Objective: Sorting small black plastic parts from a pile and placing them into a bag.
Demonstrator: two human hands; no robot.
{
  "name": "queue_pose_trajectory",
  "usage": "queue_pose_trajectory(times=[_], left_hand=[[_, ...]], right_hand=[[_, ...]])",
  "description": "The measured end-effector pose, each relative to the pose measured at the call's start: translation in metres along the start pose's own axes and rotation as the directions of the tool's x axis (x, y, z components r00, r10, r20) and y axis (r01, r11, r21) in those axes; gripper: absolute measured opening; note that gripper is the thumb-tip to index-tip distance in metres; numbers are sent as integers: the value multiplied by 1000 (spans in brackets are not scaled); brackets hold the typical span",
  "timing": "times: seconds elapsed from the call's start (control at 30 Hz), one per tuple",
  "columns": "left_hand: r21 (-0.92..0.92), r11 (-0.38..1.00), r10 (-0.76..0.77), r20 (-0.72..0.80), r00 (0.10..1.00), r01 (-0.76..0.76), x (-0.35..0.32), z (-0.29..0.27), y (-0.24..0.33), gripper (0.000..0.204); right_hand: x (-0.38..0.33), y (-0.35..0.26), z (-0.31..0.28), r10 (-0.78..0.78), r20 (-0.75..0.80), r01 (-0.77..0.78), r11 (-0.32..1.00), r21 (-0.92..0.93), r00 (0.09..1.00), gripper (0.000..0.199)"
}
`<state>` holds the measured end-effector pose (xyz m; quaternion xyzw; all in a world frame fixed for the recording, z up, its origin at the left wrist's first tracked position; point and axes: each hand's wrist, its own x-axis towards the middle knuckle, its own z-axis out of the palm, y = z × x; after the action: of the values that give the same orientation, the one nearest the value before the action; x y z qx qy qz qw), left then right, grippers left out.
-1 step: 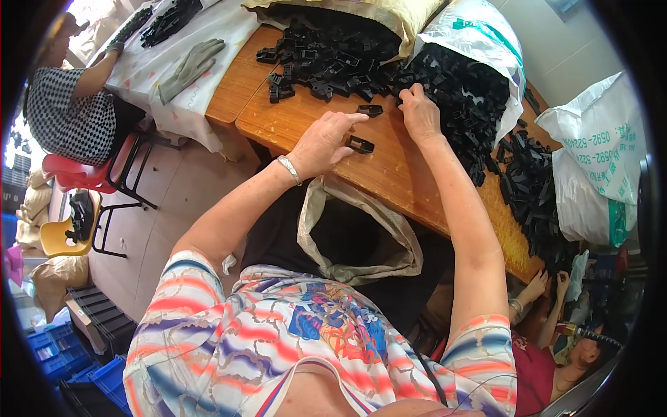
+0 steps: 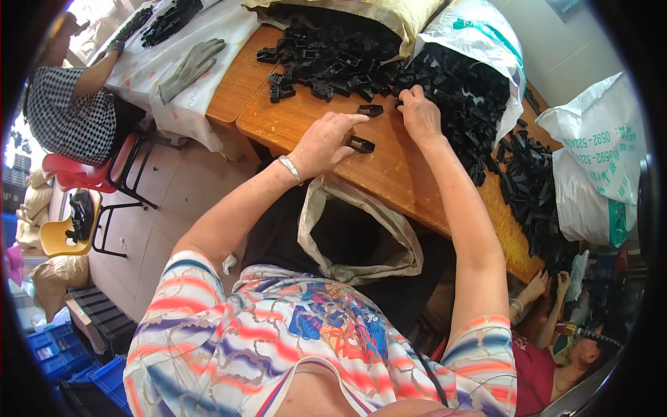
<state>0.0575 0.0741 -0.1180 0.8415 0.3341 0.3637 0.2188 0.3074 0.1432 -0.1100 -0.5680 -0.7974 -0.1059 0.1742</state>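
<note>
Two black parts (image 2: 360,144) lie by the half-open left hand (image 2: 321,144) (right hand (image 2: 421,115): hold unclear).

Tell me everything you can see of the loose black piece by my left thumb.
The piece is longish and black, looks plastic, and seems to have an opening in its middle. It lies on the wooden table near its front edge, apart from the pile. Your left hand has its thumb at one end, perhaps touching.

No clear change is found against the earlier picture. Any shift in the left hand (image 2: 322,144), the right hand (image 2: 421,117) or the black parts (image 2: 326,61) is too slight to confirm.
</note>
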Motion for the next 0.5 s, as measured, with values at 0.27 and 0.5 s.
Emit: queue_pose_trajectory(times=[0.27, 0.5], left_hand=[[60, 998, 21, -18, 1000, -20, 3, 2, -10, 41], [171, 985, 43, -76, 996, -29, -1, 4, -14, 32]], right_hand=[[-22, -20, -35, 54, 96, -72, 979, 192, 994, 17], [-44, -39, -34, -74, 122, 44, 971, 234, 990, 17]])
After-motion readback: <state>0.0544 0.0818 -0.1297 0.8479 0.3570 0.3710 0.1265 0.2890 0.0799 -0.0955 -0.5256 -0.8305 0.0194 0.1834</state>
